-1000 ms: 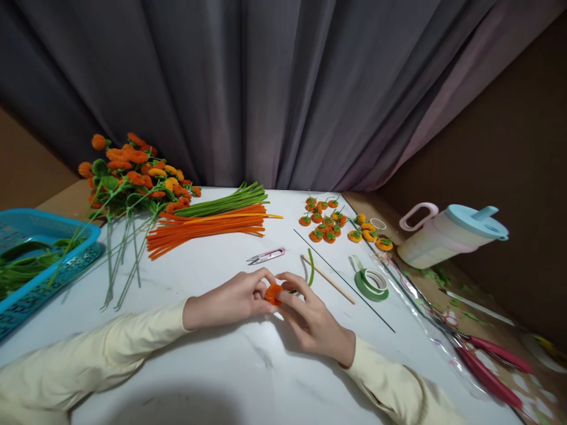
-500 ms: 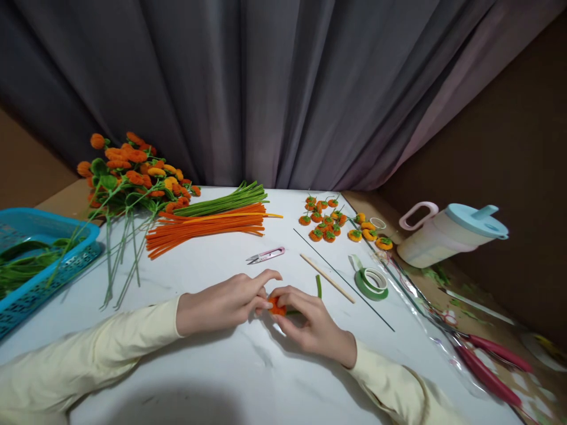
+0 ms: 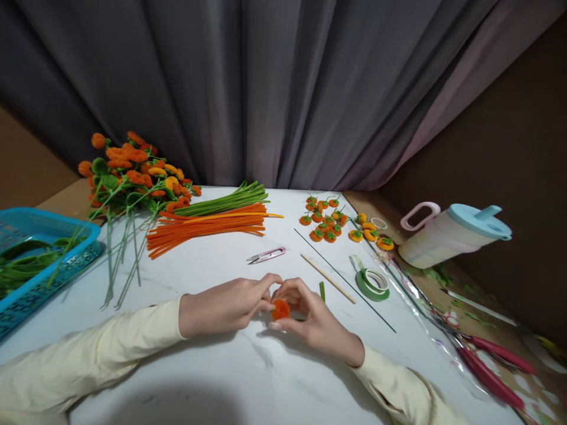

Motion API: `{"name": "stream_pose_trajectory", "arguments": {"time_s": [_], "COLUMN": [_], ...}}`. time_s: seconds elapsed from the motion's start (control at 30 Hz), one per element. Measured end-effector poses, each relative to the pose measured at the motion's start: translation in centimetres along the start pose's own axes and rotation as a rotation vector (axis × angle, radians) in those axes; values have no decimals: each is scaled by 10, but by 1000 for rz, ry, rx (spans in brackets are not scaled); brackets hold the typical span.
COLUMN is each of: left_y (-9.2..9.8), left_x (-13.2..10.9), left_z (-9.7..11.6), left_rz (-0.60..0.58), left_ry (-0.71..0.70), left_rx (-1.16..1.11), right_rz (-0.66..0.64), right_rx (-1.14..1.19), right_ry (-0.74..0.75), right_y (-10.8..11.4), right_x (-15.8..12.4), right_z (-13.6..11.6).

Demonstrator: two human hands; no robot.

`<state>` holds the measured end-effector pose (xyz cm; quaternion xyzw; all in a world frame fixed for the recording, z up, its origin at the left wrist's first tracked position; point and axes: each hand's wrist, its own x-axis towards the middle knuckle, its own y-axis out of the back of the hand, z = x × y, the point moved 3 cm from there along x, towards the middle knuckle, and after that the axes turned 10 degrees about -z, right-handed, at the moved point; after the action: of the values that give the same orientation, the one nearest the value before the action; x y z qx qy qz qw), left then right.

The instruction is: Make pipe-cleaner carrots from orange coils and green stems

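Between my two hands, just above the white table [image 3: 266, 383], is a small round orange flower head [image 3: 280, 310] of fuzzy pipe cleaner. My right hand [image 3: 312, 313] curves around it, thumb below and fingers above. The fingertips of my left hand [image 3: 234, 304] are pinched together at its left side; whether they grip its edge or something thin is too small to tell. A short green pipe cleaner end [image 3: 322, 291] shows beyond my right fingers. Thread snips [image 3: 266, 255] lie on the table past my hands.
Bundled orange [image 3: 208, 229] and green pipe cleaners [image 3: 224, 199] lie behind, beside finished flowers [image 3: 133, 165]. A blue basket [image 3: 84, 260] stands left. Small flower heads [image 3: 328, 221], a wooden stick [image 3: 328, 277], a thin wire [image 3: 345, 280], green tape [image 3: 372, 284], a tumbler [image 3: 443, 236] and pliers [image 3: 491, 372] lie right.
My right hand has turned and shifted slightly right, its fingers arching up, so more of the orange flower head shows. My left hand stays at its left side.
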<state>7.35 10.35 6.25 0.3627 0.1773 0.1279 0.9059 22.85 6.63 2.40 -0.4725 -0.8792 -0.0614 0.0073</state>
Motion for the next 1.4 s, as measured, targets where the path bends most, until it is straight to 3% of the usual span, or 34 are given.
{"name": "stream_pose_trajectory", "arguments": {"time_s": [0.13, 0.23, 0.37, 0.7, 1.1, 1.4], "left_y": [-5, -9, -11, 0, 10, 30], "left_x": [0, -1, -2, -1, -5, -7], "left_z": [-3, -3, -1, -1, -7, -5], "left_rz": [47, 34, -28, 58, -3, 8], "left_ry": [-116, -227, -243, -290, -260, -88], "left_rx": [183, 317, 415, 565, 611, 229], "right_rz": [-103, -180, -171, -72, -157, -13], "right_rx": [440, 548, 601, 693, 659, 624], "right_ry": [-195, -299, -385, -299, -261, -225], "right_y": [-1, -2, -3, -6, 0, 6], "right_x": [3, 5, 5, 4, 4, 7], "right_z": [5, 8, 10, 17, 14, 11]}}
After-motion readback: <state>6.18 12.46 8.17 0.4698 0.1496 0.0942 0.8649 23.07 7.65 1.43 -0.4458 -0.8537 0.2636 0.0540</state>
